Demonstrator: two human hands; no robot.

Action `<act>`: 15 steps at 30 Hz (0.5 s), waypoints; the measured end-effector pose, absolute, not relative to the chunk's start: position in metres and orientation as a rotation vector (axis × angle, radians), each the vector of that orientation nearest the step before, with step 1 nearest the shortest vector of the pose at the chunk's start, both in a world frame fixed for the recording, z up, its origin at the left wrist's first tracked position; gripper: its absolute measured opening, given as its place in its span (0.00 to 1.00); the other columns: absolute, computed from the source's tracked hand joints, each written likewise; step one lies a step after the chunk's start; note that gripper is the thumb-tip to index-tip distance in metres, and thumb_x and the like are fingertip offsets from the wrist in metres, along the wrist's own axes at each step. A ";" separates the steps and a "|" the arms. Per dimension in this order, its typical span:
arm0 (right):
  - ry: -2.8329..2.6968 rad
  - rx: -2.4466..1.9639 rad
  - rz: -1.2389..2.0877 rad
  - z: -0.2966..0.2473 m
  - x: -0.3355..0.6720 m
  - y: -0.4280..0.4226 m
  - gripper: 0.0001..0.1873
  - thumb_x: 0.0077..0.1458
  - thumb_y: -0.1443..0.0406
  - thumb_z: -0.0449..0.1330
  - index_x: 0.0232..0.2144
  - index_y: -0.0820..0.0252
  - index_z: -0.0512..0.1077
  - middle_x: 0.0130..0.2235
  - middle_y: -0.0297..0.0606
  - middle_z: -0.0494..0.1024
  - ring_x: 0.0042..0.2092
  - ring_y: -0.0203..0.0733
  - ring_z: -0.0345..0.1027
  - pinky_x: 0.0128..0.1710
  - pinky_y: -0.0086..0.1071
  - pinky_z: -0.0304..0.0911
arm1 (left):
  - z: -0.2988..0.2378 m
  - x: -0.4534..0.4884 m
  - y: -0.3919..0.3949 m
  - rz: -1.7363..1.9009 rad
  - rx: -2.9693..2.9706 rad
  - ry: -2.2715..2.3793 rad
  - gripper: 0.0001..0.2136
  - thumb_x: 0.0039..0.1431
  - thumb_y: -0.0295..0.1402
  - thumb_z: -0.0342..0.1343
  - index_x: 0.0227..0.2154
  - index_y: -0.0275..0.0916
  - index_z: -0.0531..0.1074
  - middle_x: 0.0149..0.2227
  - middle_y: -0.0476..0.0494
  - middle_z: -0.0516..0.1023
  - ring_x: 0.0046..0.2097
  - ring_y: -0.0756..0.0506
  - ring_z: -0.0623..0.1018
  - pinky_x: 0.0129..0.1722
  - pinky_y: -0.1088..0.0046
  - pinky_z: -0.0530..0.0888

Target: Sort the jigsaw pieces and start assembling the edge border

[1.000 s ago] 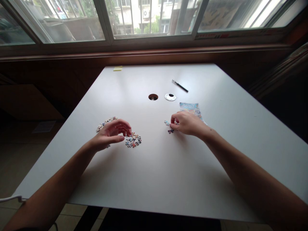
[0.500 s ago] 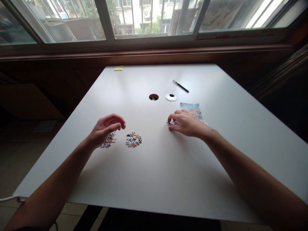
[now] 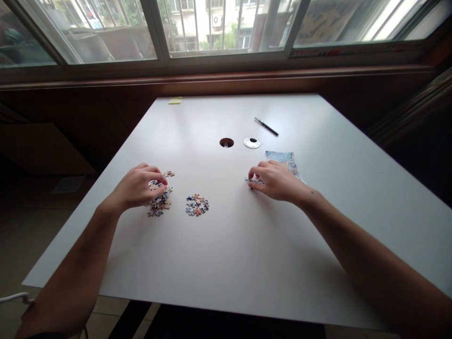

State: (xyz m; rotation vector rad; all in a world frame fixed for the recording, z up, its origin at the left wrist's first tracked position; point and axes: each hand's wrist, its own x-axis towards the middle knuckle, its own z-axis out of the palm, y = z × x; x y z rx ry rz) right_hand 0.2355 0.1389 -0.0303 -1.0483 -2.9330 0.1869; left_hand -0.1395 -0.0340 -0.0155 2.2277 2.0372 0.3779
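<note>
My left hand (image 3: pixel 136 188) rests palm down on a heap of small jigsaw pieces (image 3: pixel 160 200) at the left of the white table (image 3: pixel 229 245), its fingers curled over the pieces. A second, rounder heap of pieces (image 3: pixel 197 205) lies just to its right, untouched. My right hand (image 3: pixel 277 180) lies to the right with bent fingers pressed on a few loose pieces (image 3: pixel 251 180), most of them hidden under the fingers. Behind that hand lies a printed picture sheet (image 3: pixel 284 160).
A round cable hole (image 3: pixel 226 142) and its silver cap (image 3: pixel 252 142) sit mid-table. A black pen (image 3: pixel 266 126) lies farther back, a yellow sticky note (image 3: pixel 175 100) at the far edge. Windows run along the back wall; the table's near edge is below my forearms.
My left hand moved left from above the round heap and came down onto the left heap. My right hand stayed put, its fingers settling lower over the loose pieces.
</note>
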 end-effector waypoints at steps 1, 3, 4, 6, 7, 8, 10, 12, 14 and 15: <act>-2.928 -1.050 0.186 -0.030 0.235 0.138 0.14 0.61 0.54 0.56 0.41 0.54 0.76 0.42 0.43 0.77 0.45 0.51 0.66 0.43 0.39 0.58 | -0.015 -0.139 -0.035 0.344 2.228 2.039 0.08 0.54 0.40 0.60 0.31 0.45 0.81 0.36 0.46 0.81 0.42 0.40 0.74 0.45 0.66 0.68; -2.910 -1.050 0.189 -0.030 0.235 0.137 0.15 0.62 0.53 0.55 0.41 0.55 0.76 0.42 0.43 0.77 0.45 0.51 0.66 0.43 0.39 0.58 | -0.015 -0.138 -0.035 0.285 2.232 2.042 0.09 0.54 0.42 0.60 0.30 0.45 0.81 0.35 0.46 0.81 0.42 0.40 0.74 0.44 0.67 0.67; -2.898 -1.046 0.192 -0.030 0.234 0.137 0.15 0.62 0.53 0.55 0.41 0.55 0.75 0.42 0.43 0.77 0.45 0.51 0.66 0.43 0.39 0.58 | -0.015 -0.138 -0.035 0.262 2.233 2.040 0.09 0.54 0.42 0.60 0.29 0.45 0.81 0.35 0.46 0.81 0.41 0.40 0.74 0.43 0.67 0.67; -2.875 -1.037 0.205 -0.031 0.234 0.137 0.16 0.62 0.53 0.55 0.42 0.55 0.75 0.41 0.43 0.77 0.45 0.51 0.66 0.43 0.39 0.58 | -0.017 -0.138 -0.035 0.233 2.231 2.033 0.09 0.53 0.42 0.60 0.29 0.45 0.81 0.34 0.46 0.81 0.41 0.41 0.75 0.43 0.67 0.67; -2.869 -1.032 0.210 -0.031 0.234 0.137 0.16 0.62 0.52 0.55 0.42 0.55 0.74 0.41 0.43 0.77 0.45 0.51 0.66 0.43 0.39 0.58 | -0.018 -0.139 -0.034 0.230 2.226 2.029 0.09 0.53 0.42 0.60 0.29 0.45 0.81 0.33 0.46 0.81 0.40 0.41 0.75 0.43 0.68 0.67; -2.867 -1.028 0.212 -0.032 0.234 0.137 0.17 0.62 0.52 0.54 0.42 0.55 0.74 0.41 0.43 0.77 0.45 0.51 0.67 0.43 0.39 0.58 | -0.019 -0.140 -0.034 0.231 2.219 2.025 0.09 0.53 0.42 0.60 0.29 0.45 0.81 0.33 0.46 0.81 0.40 0.41 0.76 0.43 0.68 0.68; -2.873 -1.030 0.214 -0.032 0.234 0.136 0.17 0.62 0.52 0.54 0.42 0.55 0.74 0.41 0.43 0.77 0.45 0.51 0.67 0.43 0.39 0.58 | -0.021 -0.141 -0.033 0.239 2.198 2.019 0.09 0.54 0.42 0.60 0.29 0.45 0.81 0.33 0.46 0.81 0.39 0.42 0.76 0.42 0.68 0.68; -2.879 -1.038 0.216 -0.031 0.234 0.136 0.17 0.62 0.52 0.53 0.42 0.54 0.73 0.42 0.43 0.77 0.45 0.51 0.67 0.43 0.39 0.58 | -0.021 -0.142 -0.032 0.267 2.160 2.019 0.09 0.54 0.42 0.60 0.29 0.46 0.82 0.34 0.47 0.82 0.39 0.42 0.77 0.42 0.68 0.69; -2.879 -1.040 0.216 -0.030 0.234 0.135 0.16 0.63 0.52 0.53 0.42 0.55 0.73 0.42 0.43 0.77 0.45 0.51 0.66 0.43 0.40 0.58 | -0.021 -0.143 -0.033 0.313 2.090 2.036 0.09 0.56 0.42 0.60 0.29 0.46 0.82 0.35 0.47 0.83 0.39 0.42 0.78 0.41 0.69 0.70; -2.877 -1.041 0.215 -0.029 0.233 0.134 0.16 0.63 0.53 0.53 0.42 0.55 0.73 0.42 0.43 0.77 0.45 0.51 0.66 0.43 0.40 0.58 | -0.021 -0.143 -0.033 0.353 2.037 2.062 0.10 0.56 0.42 0.60 0.30 0.45 0.83 0.36 0.46 0.83 0.39 0.42 0.79 0.40 0.69 0.70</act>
